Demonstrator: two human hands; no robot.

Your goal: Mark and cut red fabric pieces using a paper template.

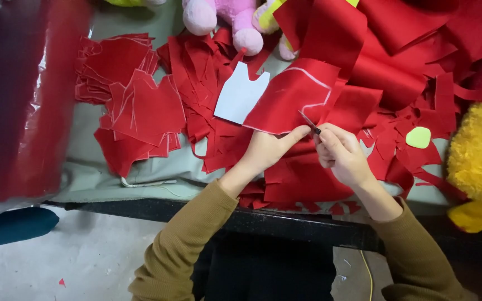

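Nearest the camera, two olive-brown knit sleeves point(185, 239) crossed the dark front edge of the worktop point(285, 223), above a pale concrete floor point(85, 262).

The left hand point(266, 150) was closed, thumb extended, pinching the lower edge of the marked red felt piece point(291, 97). The right hand point(341, 153), just right of that piece's lower corner, was curled shut around small scissors point(309, 122), whose blades touched the felt edge. White chalk outlines ran across the felt.

Touching the piece's left edge lay a pale, vest-shaped paper template point(240, 95). Further left sat a stack of cut red shapes point(135, 106), chalk-lined, and beyond it a glossy red plastic-wrapped roll point(23, 95). Loose red scraps point(207, 72) covered the grey-green cloth surface around the piece, hiding much of it. To the right lay a small lime oval piece point(418, 137) and a fuzzy yellow plush toy point(481, 161).

Behind the piece, larger red felt sheets point(397, 50) overlapped, and a pink plush toy point(230, 19) stood at the far edge.
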